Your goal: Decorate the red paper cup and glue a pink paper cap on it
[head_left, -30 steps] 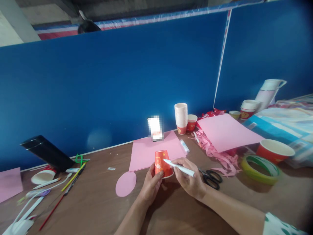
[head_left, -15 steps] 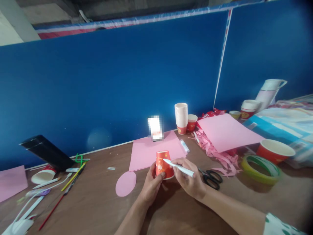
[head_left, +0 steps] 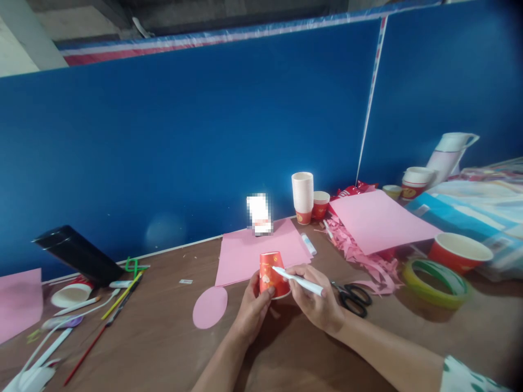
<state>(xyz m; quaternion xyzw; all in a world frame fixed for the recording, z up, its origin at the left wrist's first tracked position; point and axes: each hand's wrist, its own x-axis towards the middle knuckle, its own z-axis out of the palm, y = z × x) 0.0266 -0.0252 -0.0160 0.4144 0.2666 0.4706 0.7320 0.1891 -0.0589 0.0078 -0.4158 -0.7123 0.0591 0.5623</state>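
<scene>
Head view: inverted, patterned red cup (head_left: 268, 274)

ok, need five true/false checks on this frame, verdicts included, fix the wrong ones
1. The left hand holds a red paper cup. True.
2. Scissors lie on the table, to the right of the right hand. True.
3. The right hand is empty. False: it holds a white pen, its tip pointing toward the cup.
4. The held cup has its wide rim up. False: the narrow base is up and the wide rim is down.
5. A pink paper oval lies to the left of the left hand. True.
</scene>
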